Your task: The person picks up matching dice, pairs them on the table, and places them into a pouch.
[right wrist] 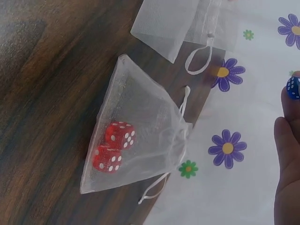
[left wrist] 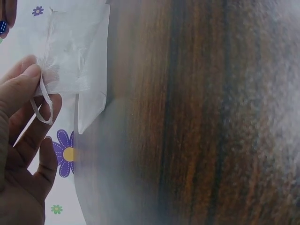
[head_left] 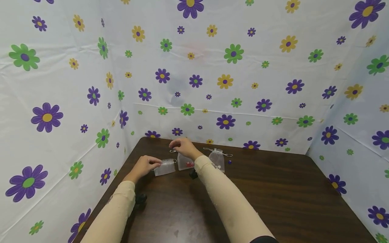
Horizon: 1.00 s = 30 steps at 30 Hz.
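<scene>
My left hand [head_left: 145,167] pinches a small white mesh drawstring bag [head_left: 165,167] by its mouth, at the left of the table. In the left wrist view, the thumb and fingers grip that bag [left wrist: 70,56] beside a loop of its white cord [left wrist: 41,101]. My right hand [head_left: 184,147] is raised above the far edge of the table, holding a blue die [right wrist: 294,88] with white dots at its fingertips. Below the right hand lies a second mesh bag [right wrist: 145,103], drawn closed, with two red dice [right wrist: 119,135] inside.
A third mesh bag [head_left: 216,156] lies right of the second, with white dice [head_left: 218,167] near its bottom. Another blue die [head_left: 230,162] sits on the brown table [head_left: 273,189] beside it. Flower-patterned sheets [head_left: 206,67] stand behind the table and on both sides.
</scene>
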Available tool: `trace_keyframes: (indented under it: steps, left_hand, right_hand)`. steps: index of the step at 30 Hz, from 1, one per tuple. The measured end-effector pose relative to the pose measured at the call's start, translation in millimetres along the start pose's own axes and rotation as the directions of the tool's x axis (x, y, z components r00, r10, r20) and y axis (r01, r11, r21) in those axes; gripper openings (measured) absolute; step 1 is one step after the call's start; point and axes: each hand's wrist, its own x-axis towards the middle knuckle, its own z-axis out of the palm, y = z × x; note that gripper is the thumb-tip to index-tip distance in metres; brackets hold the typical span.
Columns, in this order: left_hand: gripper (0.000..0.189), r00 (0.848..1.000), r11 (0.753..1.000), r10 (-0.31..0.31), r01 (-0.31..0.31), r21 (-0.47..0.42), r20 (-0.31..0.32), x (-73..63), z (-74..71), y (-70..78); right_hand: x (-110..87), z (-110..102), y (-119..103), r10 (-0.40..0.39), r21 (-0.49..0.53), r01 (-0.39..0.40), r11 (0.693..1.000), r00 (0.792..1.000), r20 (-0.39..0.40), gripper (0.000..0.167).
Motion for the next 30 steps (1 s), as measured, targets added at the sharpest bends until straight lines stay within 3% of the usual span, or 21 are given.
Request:
trace_keyframes:
  steps: [9,17,23,30]
  left_hand:
    - [0.011,1.000,1.000,-0.001,0.001,-0.005,0.027,-1.1,0.7,1.6]
    - [0.011,1.000,1.000,-0.003,0.003,-0.009,0.021,-0.7,-1.4,1.6]
    - [0.011,1.000,1.000,0.001,0.000,-0.007,0.016,-1.9,-2.2,1.8]
    - [0.010,1.000,1.000,0.024,-0.024,0.003,-0.003,-2.9,-2.2,0.0]
  right_hand:
    - [4.1,8,-1,-0.031,-0.057,0.036,0.998,0.996,0.088,0.019]
    - [2.9,14,-7,-0.008,-0.100,0.025,0.995,0.986,0.167,0.019]
    - [1.7,16,-10,-0.014,-0.112,0.033,0.993,0.986,0.165,0.019]
    - [-0.3,12,-9,-0.018,-0.137,0.033,0.990,0.994,0.108,0.020]
